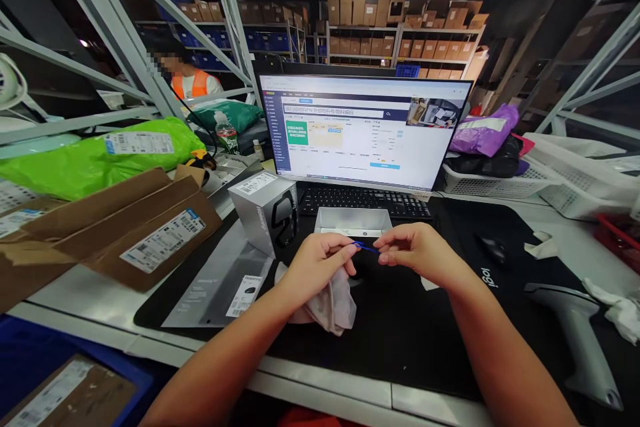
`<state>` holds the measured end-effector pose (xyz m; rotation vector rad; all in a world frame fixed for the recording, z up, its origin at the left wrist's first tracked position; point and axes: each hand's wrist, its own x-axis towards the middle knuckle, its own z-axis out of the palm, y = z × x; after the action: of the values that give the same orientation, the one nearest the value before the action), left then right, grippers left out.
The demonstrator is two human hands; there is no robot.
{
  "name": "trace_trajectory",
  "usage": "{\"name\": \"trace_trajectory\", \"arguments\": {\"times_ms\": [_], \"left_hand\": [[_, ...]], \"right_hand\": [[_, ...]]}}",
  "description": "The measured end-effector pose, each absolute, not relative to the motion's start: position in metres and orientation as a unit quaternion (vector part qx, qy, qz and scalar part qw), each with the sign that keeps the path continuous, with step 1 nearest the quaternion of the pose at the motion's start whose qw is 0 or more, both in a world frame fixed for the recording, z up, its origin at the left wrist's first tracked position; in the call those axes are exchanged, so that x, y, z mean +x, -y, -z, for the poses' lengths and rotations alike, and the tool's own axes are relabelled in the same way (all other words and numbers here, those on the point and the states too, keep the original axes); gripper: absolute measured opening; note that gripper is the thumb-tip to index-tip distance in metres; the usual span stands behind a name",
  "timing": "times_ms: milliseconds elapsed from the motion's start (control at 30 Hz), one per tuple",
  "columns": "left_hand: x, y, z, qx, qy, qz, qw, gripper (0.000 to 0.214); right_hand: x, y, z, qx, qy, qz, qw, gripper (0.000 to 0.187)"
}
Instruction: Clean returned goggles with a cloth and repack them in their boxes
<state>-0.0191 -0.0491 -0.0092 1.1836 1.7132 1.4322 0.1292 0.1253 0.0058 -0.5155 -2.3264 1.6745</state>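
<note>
Over the black desk mat [390, 340], a thin blue cord [366, 247] is stretched between my two hands. My left hand [320, 263] pinches one end of it, and my right hand [417, 250] pinches the other with thumb and forefinger. Just below my left hand lies a crumpled, pale, thin cloth pouch [335, 307], partly covered by that hand. Behind my hands sits an open white box tray [353, 219]. To its left stands a silver-white box [260, 213] with a black picture on its side. A translucent plastic bag [205, 290] and a printed card [245, 295] lie nearer me.
A monitor [360, 133] and a keyboard [365, 203] stand behind. On the left are an open cardboard box [165, 233] and a green parcel [100, 153]. To the right lie a mouse [493, 248], a barcode scanner [575, 333] and white baskets [500, 183]. A person in an orange vest [197, 83] is beyond.
</note>
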Motion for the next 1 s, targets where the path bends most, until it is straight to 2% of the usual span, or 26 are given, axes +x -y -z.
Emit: {"name": "trace_trajectory", "arguments": {"times_ms": [133,267,467,633,700,833,1000], "left_hand": [[-0.018,0.054,0.012,0.435,-0.648,-0.553,0.291,0.034],[-0.014,0.059,0.013,0.396,-0.641,-0.592,0.287,0.036],[-0.009,0.062,0.011,0.379,-0.635,-0.612,0.28,0.037],[-0.005,0.064,0.014,0.404,-0.645,-0.602,0.242,0.032],[-0.003,0.065,0.015,0.422,-0.647,-0.594,0.224,0.03],[0.001,0.069,0.013,0.446,-0.651,-0.574,0.217,0.029],[0.0,0.07,0.007,0.443,-0.653,-0.57,0.229,0.039]], "right_hand": [[0.127,-0.12,-0.002,-0.159,0.852,-0.483,0.125,0.008],[0.126,-0.115,-0.005,-0.128,0.888,-0.387,0.213,0.007],[0.13,-0.108,-0.01,-0.013,0.864,-0.42,0.279,0.002],[0.127,-0.091,-0.006,0.013,0.846,-0.472,0.247,0.007],[0.124,-0.085,-0.003,-0.005,0.84,-0.476,0.26,0.009],[0.121,-0.08,-0.001,-0.015,0.844,-0.429,0.321,0.012],[0.124,-0.08,-0.001,-0.008,0.875,-0.294,0.385,0.015]]}}
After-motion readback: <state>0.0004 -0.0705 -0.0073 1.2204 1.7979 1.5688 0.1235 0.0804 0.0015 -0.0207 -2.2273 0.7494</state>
